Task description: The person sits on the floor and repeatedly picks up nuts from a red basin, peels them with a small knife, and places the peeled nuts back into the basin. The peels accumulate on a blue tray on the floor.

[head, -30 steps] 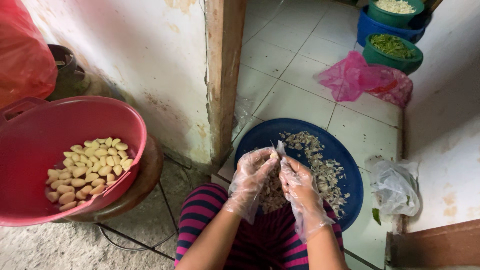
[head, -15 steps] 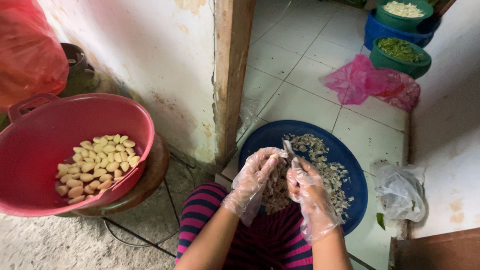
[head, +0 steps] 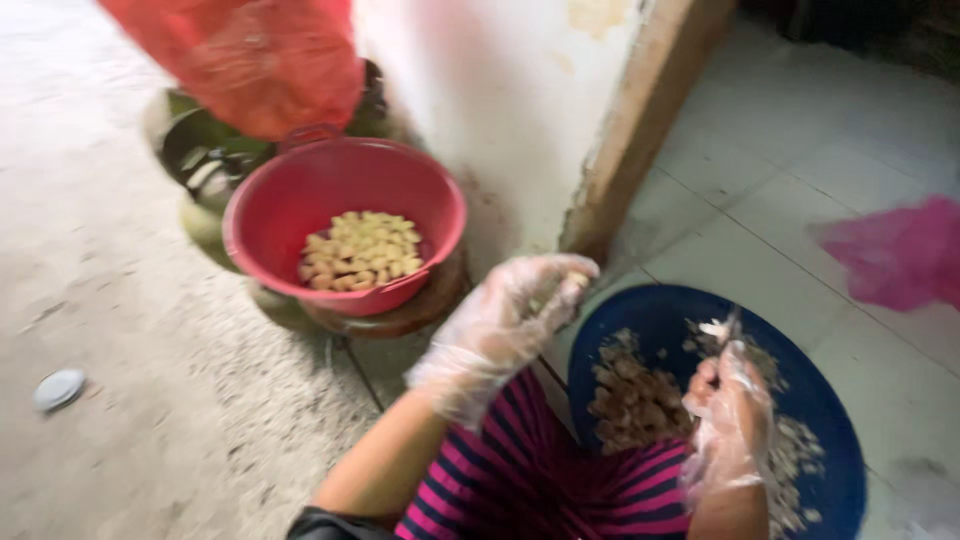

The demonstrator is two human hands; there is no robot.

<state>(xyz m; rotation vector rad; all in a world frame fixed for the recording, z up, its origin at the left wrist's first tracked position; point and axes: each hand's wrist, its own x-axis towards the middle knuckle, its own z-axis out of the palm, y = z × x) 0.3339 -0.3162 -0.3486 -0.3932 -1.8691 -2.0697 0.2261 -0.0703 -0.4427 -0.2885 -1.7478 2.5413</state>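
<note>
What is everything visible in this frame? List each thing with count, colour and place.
round red plastic basin: one, red, left of centre on a stand by the wall
peeled pale yellow cloves: a heap, pale yellow, inside the basin
round blue plastic tray: one, blue, lower right on the tiled floor
unpeeled pieces and skins: a pile, brownish white, on the tray
red plastic bag: one, red, top left above the basin
pink plastic bag: one, pink, right edge
small grey disc: one, grey, on the concrete at left
left hand: clear glove, holding a pale piece between tray and basin
right hand: clear glove, over the tray, gripping a small blade
</note>
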